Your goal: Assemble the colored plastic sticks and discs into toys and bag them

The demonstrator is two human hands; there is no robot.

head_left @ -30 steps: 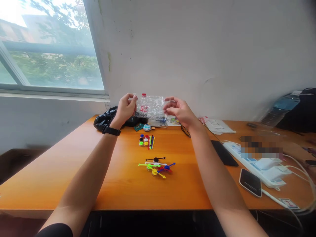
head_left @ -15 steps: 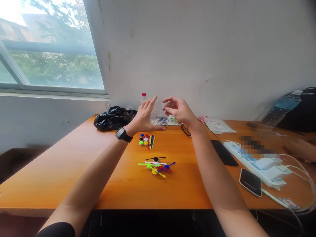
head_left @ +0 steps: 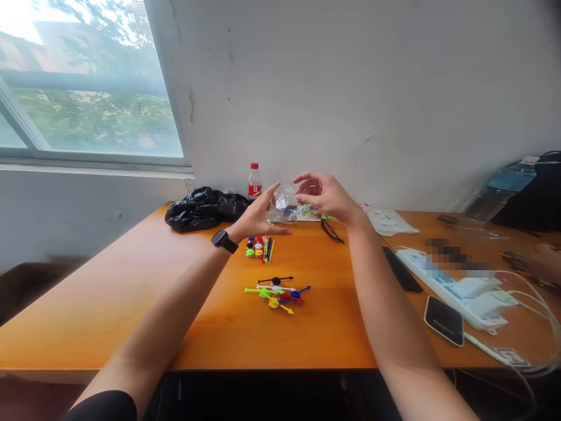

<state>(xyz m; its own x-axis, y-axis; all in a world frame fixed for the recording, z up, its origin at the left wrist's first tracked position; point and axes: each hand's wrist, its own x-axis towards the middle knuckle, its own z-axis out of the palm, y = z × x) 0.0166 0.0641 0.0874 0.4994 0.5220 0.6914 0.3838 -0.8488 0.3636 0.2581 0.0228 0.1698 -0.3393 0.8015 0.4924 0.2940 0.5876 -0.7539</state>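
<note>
Pinching clear plastic bag point(head_left: 284, 206) in right hand point(head_left: 326, 196), left hand point(head_left: 258, 217) splayed flat beside it

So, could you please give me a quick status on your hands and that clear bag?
Left hand open, flat beside the crumpled clear plastic bag. Right hand pinching that bag. Coloured plastic arrow pieces lie nearer, clear of both hands.

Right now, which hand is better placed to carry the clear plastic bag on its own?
Probably the right. The right hand curls its fingers onto the edge of the clear plastic bag and seems to pinch it. The left hand is open flat beside the bag, fingers straight, gripping nothing.
</note>
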